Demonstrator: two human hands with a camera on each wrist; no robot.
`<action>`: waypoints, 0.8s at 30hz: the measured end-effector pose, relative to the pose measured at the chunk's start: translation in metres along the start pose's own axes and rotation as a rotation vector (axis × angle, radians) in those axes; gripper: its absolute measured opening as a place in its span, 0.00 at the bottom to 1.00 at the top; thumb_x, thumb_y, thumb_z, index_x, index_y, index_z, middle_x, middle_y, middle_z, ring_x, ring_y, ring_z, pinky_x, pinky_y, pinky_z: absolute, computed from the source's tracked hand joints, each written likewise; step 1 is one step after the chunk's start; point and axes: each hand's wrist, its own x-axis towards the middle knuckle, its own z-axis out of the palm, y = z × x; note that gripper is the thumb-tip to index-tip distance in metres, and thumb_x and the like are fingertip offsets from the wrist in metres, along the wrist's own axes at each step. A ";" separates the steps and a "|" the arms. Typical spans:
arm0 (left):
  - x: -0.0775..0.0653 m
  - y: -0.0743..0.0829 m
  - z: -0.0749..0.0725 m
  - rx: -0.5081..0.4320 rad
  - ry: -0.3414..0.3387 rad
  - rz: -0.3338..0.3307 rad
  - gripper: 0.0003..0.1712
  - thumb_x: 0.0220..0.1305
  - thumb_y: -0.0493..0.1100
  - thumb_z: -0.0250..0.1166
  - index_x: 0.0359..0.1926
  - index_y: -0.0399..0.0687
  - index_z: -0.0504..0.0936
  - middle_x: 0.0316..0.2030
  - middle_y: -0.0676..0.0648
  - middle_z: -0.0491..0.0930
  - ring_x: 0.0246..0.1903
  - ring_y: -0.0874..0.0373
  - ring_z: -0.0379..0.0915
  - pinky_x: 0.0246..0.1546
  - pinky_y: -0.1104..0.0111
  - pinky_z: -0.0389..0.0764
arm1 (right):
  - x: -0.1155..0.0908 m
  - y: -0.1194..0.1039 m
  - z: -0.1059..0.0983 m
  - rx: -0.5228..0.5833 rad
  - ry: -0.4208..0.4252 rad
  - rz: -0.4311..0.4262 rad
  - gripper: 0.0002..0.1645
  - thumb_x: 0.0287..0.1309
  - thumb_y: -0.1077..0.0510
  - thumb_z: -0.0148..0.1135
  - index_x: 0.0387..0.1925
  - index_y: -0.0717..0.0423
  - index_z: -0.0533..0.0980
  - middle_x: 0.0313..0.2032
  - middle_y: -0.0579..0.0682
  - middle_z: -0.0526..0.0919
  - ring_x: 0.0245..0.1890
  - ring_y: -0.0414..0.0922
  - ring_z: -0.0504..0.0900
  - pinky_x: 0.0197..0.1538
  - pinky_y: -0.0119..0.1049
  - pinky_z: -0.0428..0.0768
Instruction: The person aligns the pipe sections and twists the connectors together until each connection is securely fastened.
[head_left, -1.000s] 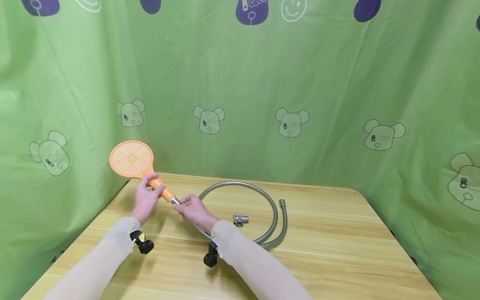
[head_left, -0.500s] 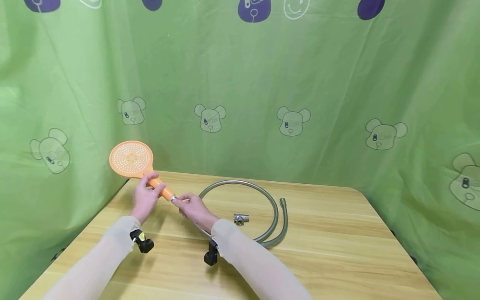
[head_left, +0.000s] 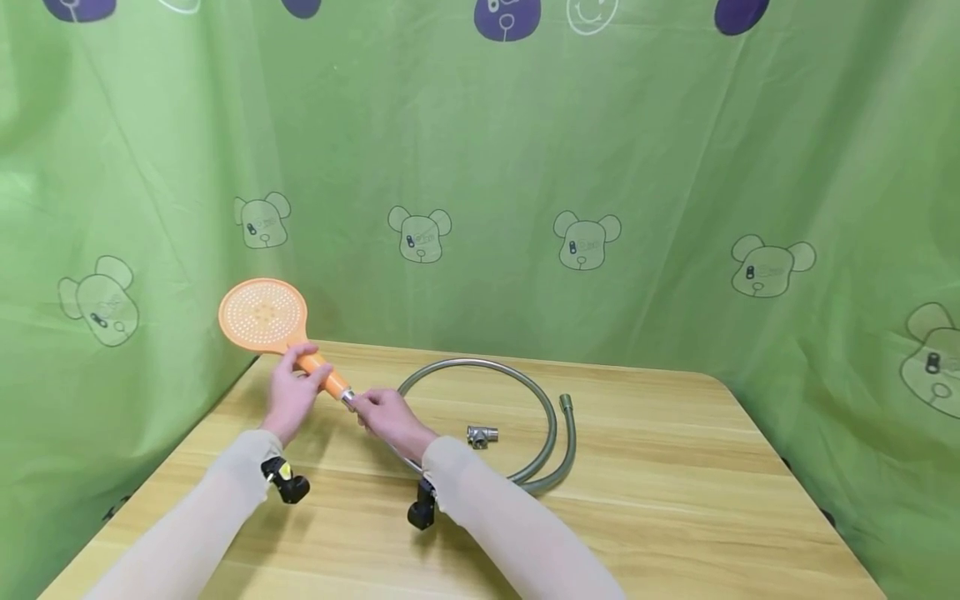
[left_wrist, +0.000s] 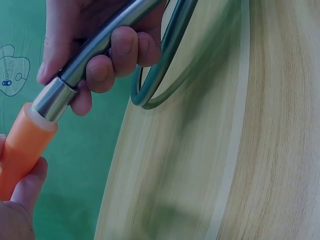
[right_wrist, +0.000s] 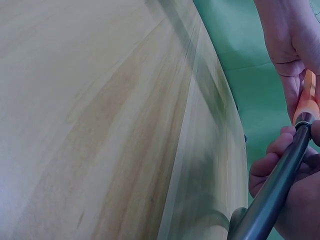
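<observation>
An orange shower head [head_left: 262, 315] with a round perforated face is held up at the table's far left. My left hand [head_left: 291, 392] grips its orange handle [left_wrist: 25, 142], thumb along one side. At the lower end of that handle, my right hand [head_left: 393, 423] pinches the silver end nut of a shower hose. In the left wrist view the nut [left_wrist: 55, 99] meets the pale collar of the handle, and right-hand fingers curl round the grey hose [left_wrist: 102, 42] just behind it. The right wrist view shows the hose [right_wrist: 275, 192] running from the handle through the right hand.
The rest of the hose [head_left: 551, 433] lies looped on the wooden table [head_left: 675, 500], its other end fitting [head_left: 565, 403] pointing away. Inside the loop sits a small metal tee fitting [head_left: 481, 437]. A green printed curtain [head_left: 487, 150] encloses the table's back and sides.
The right hand's fingers have shifted at the silver nut, first up close to the handle, then slightly back. The left hand and shower head have stayed almost still.
</observation>
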 end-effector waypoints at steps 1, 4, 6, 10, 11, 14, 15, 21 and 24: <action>0.000 0.000 0.000 0.002 -0.001 -0.002 0.29 0.66 0.37 0.67 0.66 0.41 0.70 0.55 0.37 0.66 0.35 0.63 0.76 0.40 0.78 0.84 | 0.000 0.000 0.000 0.004 -0.002 0.000 0.15 0.70 0.50 0.59 0.33 0.57 0.81 0.21 0.45 0.74 0.19 0.38 0.66 0.22 0.28 0.63; 0.001 0.000 0.000 0.005 -0.003 -0.007 0.29 0.67 0.37 0.67 0.66 0.42 0.70 0.54 0.37 0.66 0.36 0.61 0.76 0.41 0.77 0.84 | 0.000 0.001 0.000 0.023 0.005 0.008 0.13 0.67 0.51 0.63 0.40 0.57 0.79 0.22 0.45 0.75 0.20 0.38 0.68 0.24 0.29 0.66; 0.001 -0.001 0.000 0.009 -0.004 -0.009 0.29 0.67 0.37 0.66 0.66 0.43 0.70 0.54 0.38 0.66 0.37 0.60 0.76 0.41 0.77 0.85 | 0.001 0.002 0.000 0.037 0.015 0.015 0.13 0.64 0.53 0.66 0.43 0.57 0.76 0.24 0.45 0.75 0.21 0.39 0.69 0.25 0.30 0.68; 0.003 0.000 0.000 0.008 -0.008 -0.006 0.29 0.67 0.37 0.66 0.66 0.44 0.70 0.54 0.37 0.66 0.37 0.59 0.76 0.41 0.76 0.85 | 0.002 0.003 0.001 0.047 0.033 0.015 0.14 0.62 0.57 0.68 0.42 0.57 0.72 0.25 0.46 0.75 0.22 0.39 0.70 0.25 0.30 0.69; 0.003 0.000 0.000 0.005 -0.009 -0.004 0.29 0.66 0.37 0.66 0.66 0.43 0.70 0.54 0.37 0.66 0.37 0.59 0.76 0.41 0.76 0.85 | 0.003 0.003 0.001 0.049 0.032 0.012 0.13 0.63 0.57 0.67 0.41 0.57 0.73 0.25 0.46 0.75 0.22 0.39 0.69 0.25 0.29 0.68; 0.003 0.002 0.000 0.013 -0.007 0.004 0.29 0.67 0.37 0.66 0.66 0.43 0.70 0.54 0.37 0.67 0.38 0.60 0.76 0.41 0.77 0.84 | 0.004 0.003 0.001 0.046 0.017 -0.006 0.11 0.67 0.55 0.64 0.39 0.60 0.75 0.24 0.46 0.75 0.21 0.39 0.69 0.24 0.29 0.68; 0.003 0.003 0.000 0.018 -0.006 0.008 0.29 0.67 0.37 0.66 0.66 0.43 0.70 0.54 0.36 0.67 0.38 0.59 0.76 0.41 0.78 0.84 | 0.004 0.003 0.000 0.046 0.009 -0.013 0.11 0.68 0.54 0.62 0.38 0.60 0.76 0.23 0.46 0.75 0.21 0.38 0.69 0.24 0.29 0.67; 0.003 0.008 0.000 0.053 -0.008 0.017 0.28 0.67 0.38 0.66 0.66 0.44 0.70 0.55 0.35 0.68 0.40 0.57 0.76 0.41 0.78 0.84 | 0.005 0.004 -0.002 0.059 -0.012 -0.020 0.19 0.73 0.51 0.55 0.34 0.60 0.82 0.20 0.45 0.74 0.19 0.37 0.66 0.21 0.27 0.63; 0.003 0.008 0.000 0.065 -0.014 0.019 0.28 0.67 0.38 0.66 0.66 0.45 0.70 0.55 0.35 0.69 0.41 0.55 0.76 0.41 0.77 0.84 | 0.005 0.004 -0.003 0.084 -0.018 -0.017 0.17 0.71 0.48 0.57 0.38 0.58 0.81 0.22 0.46 0.75 0.20 0.37 0.68 0.23 0.28 0.65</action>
